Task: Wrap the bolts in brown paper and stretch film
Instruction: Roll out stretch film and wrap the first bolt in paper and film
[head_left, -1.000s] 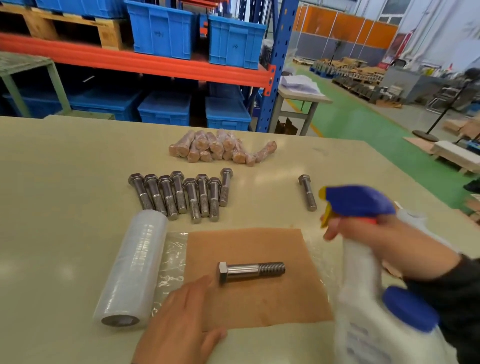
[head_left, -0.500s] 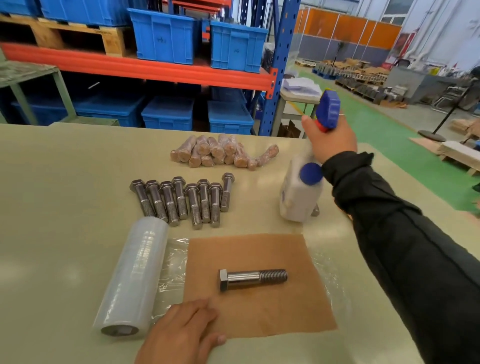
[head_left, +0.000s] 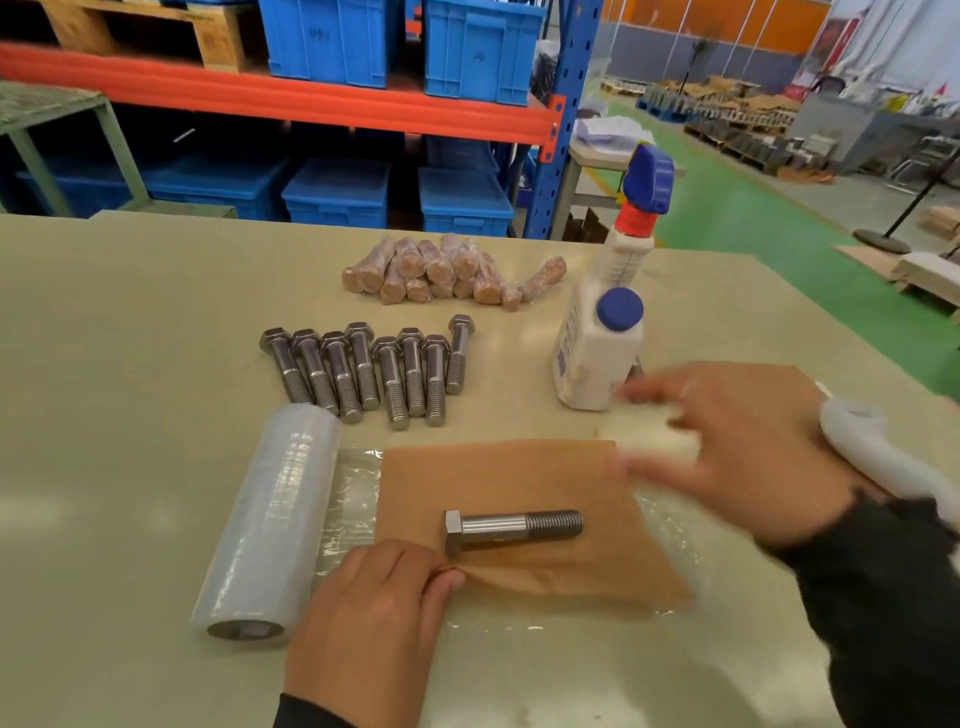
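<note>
Bolt (head_left: 513, 526) lay across brown paper (head_left: 498, 478) on film (head_left: 349, 499) beside the roll (head_left: 270, 519), left hand (head_left: 369, 618) pinched the paper's near edge by the bolt head, right hand (head_left: 737, 452) hovered blurred over the far corner, fingers spread, holding nothing, spray bottle (head_left: 602, 343) upright behind.

The spray bottle (head_left: 597, 343) now stands released near the table's right edge; the right hand (head_left: 727, 447) has left it and come back, blurred, above the brown paper's (head_left: 519, 478) right edge
</note>
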